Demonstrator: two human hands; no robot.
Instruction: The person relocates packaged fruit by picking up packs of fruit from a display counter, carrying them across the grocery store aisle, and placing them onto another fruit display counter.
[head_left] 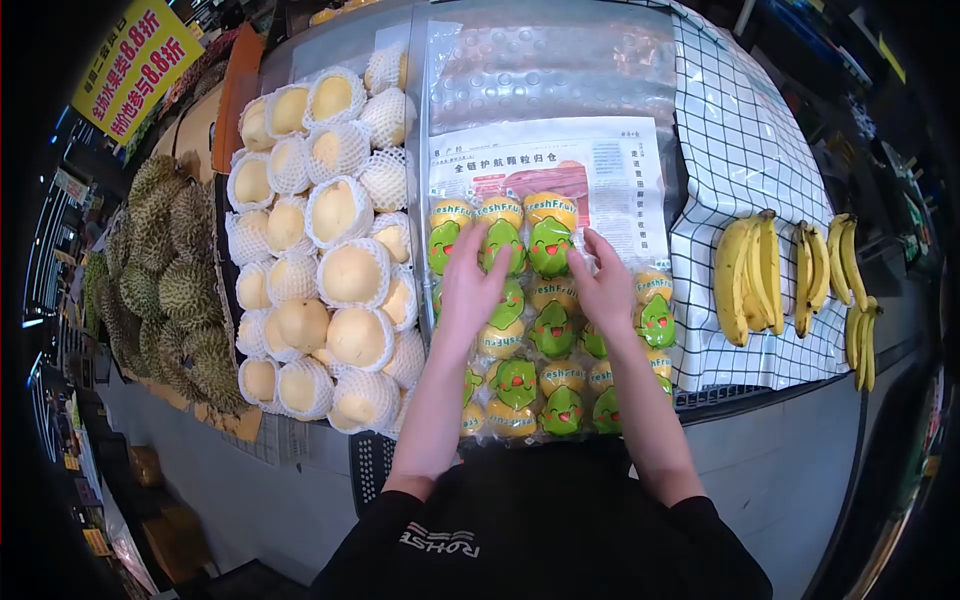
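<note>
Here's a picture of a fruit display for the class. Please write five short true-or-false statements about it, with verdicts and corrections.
1. The left hand and right hand are both at the wrapped fruit packs. True.
2. Several bananas lie on a checked cloth. True.
3. The right hand is closed round one of the bananas. False: it is at the packs, away from the bananas.
4. A newspaper sheet shows beyond the hands. True.
5. Only bananas lie to the left of the packs. False: pale round fruit, mostly in white foam nets, and spiky durians lie there.
</note>
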